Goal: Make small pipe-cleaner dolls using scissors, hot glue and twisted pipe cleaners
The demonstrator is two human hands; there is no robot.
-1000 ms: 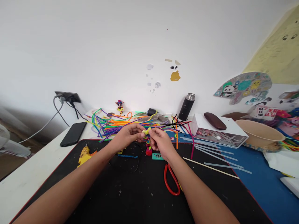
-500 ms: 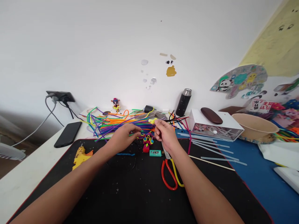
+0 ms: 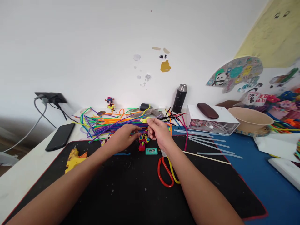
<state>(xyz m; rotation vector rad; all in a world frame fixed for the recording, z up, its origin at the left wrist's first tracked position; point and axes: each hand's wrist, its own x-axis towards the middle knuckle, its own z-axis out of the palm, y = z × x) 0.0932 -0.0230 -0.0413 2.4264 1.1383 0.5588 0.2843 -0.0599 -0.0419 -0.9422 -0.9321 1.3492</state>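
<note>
My right hand [image 3: 158, 132] pinches a small yellow pipe-cleaner piece [image 3: 144, 119] and holds it above the far edge of the black mat [image 3: 131, 193]. My left hand [image 3: 123, 136] reaches low beside it, its fingers curled near a small red and multicoloured pipe-cleaner figure [image 3: 142, 139] that stands on the mat; I cannot see anything in them. Behind both hands lies a pile of coloured pipe cleaners [image 3: 112, 122].
Red-handled scissors [image 3: 166, 172] and a small teal block [image 3: 151, 151] lie near my right wrist. A yellow glue gun [image 3: 73, 157] and a black phone [image 3: 60, 141] are at the left. Clear glue sticks [image 3: 211, 145], a white box [image 3: 212, 122], a black flask [image 3: 179, 98] and a bowl [image 3: 253, 120] are at the right.
My left hand has let go of the yellow piece and dropped toward the small figure. My right hand has lifted the yellow piece up and away from me.
</note>
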